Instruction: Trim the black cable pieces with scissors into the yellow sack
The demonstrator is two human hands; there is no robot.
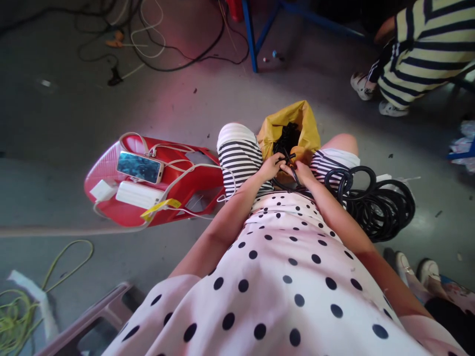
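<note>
Close together between my knees, both hands have hold of a thin black cable point(296, 175). My left hand point(271, 166) pinches it near a short dark end piece, and my right hand point(302, 173) grips it just beside. The fingers partly hide what lies between them. Just beyond the hands an open yellow bag point(308, 121) stands between my legs, with a tangle of black pieces point(288, 137) inside. Over my right thigh and past it hangs a coil of thick black tubing or cable point(386, 207).
At my left a red plastic stool point(185, 193) bears a phone point(139, 167), a white power bank point(137, 194) and white cords. Cables point(185, 66) lie on the floor ahead, near a blue metal frame leg point(250, 37). A person in stripes point(430, 49) sits ahead right.
</note>
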